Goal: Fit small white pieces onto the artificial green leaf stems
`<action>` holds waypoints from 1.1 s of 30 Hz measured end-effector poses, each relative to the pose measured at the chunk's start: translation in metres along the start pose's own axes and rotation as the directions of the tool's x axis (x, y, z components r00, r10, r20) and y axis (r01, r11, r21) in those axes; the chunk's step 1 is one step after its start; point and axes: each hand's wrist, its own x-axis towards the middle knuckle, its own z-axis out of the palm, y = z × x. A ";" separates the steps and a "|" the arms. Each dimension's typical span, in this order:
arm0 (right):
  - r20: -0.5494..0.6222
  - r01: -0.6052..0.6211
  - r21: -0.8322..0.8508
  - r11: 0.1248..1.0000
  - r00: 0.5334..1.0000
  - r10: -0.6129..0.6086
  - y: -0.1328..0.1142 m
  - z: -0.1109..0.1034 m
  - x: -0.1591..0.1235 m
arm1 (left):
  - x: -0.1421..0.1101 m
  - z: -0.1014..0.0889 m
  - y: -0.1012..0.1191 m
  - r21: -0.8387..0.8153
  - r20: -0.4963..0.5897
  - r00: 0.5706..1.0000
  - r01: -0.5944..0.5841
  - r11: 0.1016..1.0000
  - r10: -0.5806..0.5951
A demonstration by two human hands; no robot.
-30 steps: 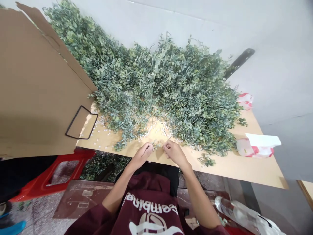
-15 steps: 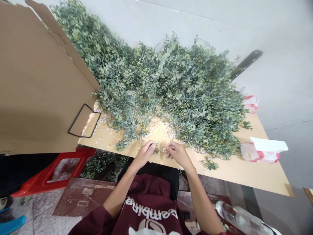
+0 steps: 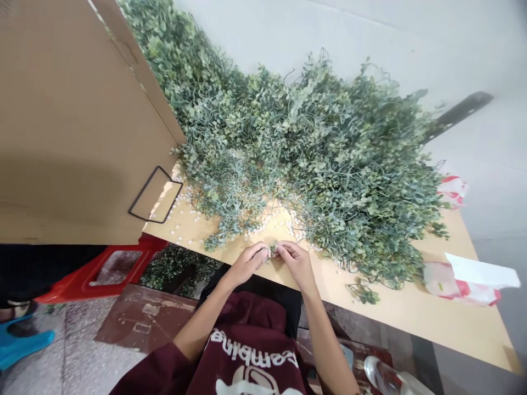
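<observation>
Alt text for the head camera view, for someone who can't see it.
The left hand and right hand pinch a small leafy sprig at the edge of a wooden tabletop, below a large heap of trailing green foliage. White specks lie scattered nearby; a cardboard sheet fills the left.

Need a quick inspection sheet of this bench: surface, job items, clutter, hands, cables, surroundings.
Surface: light wooden tabletop, scattered with small white beads.
Job's things: small green sprig between both hands; heap of artificial foliage just beyond.
Clutter: red-and-white plastic bag; loose sprig.
Grippers: left hand and right hand, fingertips on the sprig.
Cables: nothing seen.
Surroundings: large cardboard sheet on the left of view; red plastic stool below the table edge; white wall behind.
</observation>
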 end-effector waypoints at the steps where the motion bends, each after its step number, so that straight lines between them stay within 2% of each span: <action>1: 0.012 0.002 -0.012 1.000 1.000 -0.002 0.000 0.000 0.000 | 0.000 -0.001 -0.001 -0.021 0.009 1.000 -0.006 1.000 0.006; 7: -0.021 0.049 -0.074 0.996 0.998 -0.051 0.005 -0.003 0.000 | 0.001 -0.004 -0.008 -0.082 0.053 0.999 0.001 0.997 0.003; 19: 0.000 0.042 -0.057 0.997 0.999 -0.042 0.005 -0.005 -0.001 | 0.000 -0.002 -0.005 0.009 0.018 1.000 -0.017 1.000 0.017; 25: -0.013 0.055 -0.048 0.997 0.998 -0.056 0.004 -0.006 -0.002 | 0.001 -0.001 -0.004 0.010 -0.006 1.000 -0.014 1.000 0.014; 33: -0.069 0.089 -0.011 0.996 0.994 -0.089 0.006 -0.006 0.001 | 0.001 -0.002 -0.007 0.038 -0.035 0.997 -0.066 0.997 0.068</action>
